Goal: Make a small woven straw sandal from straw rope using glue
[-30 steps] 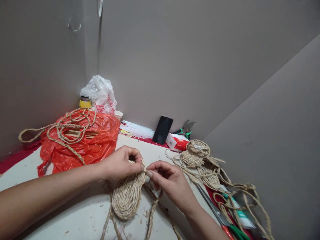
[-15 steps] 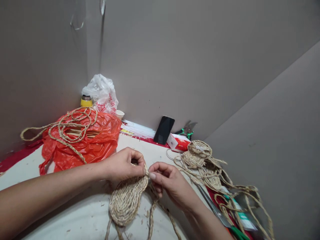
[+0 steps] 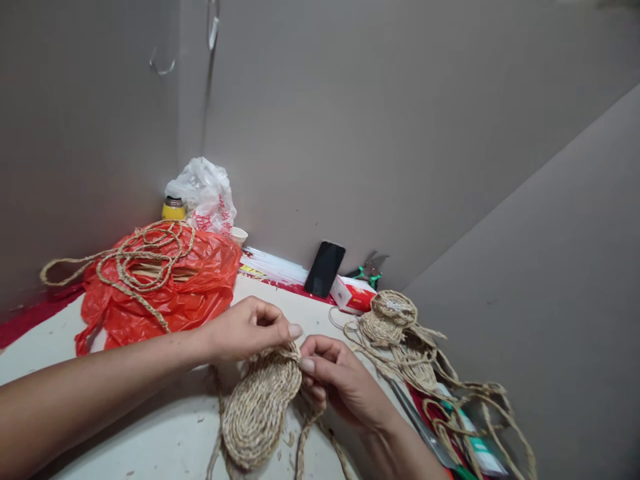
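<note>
A flat oval mat of tan braided straw rope (image 3: 257, 413) lies on the white table (image 3: 150, 447), right in front of the person. Loose rope ends hang from it toward the near edge of the table. The left hand (image 3: 245, 328) sits at the top end of the mat, with its fingers curled and the thumb pinching the rim. The right hand (image 3: 340, 380) is just beside it, thumb pressed on the same rim, the other fingers tucked under around a rope end.

To the right lies a pile of more woven straw pieces (image 3: 400, 333) with long strands. Behind the hands, a black phone (image 3: 325, 269) leans on the grey wall, next to a small red and white box (image 3: 353, 295). On the left is a crumpled orange plastic bag (image 3: 170, 287) with a coil of braided rope (image 3: 135, 257) on top. A white plastic bag (image 3: 205, 193) stands in the corner.
</note>
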{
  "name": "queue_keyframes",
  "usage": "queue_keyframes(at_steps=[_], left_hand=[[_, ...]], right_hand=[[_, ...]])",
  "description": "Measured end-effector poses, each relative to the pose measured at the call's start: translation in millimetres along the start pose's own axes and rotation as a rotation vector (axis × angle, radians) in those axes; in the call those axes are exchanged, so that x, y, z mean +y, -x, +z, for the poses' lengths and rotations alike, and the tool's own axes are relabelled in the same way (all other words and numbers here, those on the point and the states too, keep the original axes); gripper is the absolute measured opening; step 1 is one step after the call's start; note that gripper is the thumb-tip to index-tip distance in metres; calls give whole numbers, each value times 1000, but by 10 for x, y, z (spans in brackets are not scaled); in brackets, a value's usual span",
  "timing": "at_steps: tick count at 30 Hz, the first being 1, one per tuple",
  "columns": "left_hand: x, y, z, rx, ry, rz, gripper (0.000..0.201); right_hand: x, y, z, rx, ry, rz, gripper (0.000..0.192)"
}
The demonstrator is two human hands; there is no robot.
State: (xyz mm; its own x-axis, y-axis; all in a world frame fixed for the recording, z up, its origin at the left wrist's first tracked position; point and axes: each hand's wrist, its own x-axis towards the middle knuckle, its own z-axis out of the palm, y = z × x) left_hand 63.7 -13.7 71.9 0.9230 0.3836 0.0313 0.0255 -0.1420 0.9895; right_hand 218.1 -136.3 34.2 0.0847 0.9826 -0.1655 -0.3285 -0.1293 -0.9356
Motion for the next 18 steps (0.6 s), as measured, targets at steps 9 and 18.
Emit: queue_keyframes(at_steps=[9, 18], left_hand=[[225, 112, -151, 172, -153, 217, 19], [270, 189, -118, 84, -248, 164, 6]], right_hand=[[-1, -12, -52, 3, -130, -38, 22], [23, 3, -31, 6, -148, -85, 24]])
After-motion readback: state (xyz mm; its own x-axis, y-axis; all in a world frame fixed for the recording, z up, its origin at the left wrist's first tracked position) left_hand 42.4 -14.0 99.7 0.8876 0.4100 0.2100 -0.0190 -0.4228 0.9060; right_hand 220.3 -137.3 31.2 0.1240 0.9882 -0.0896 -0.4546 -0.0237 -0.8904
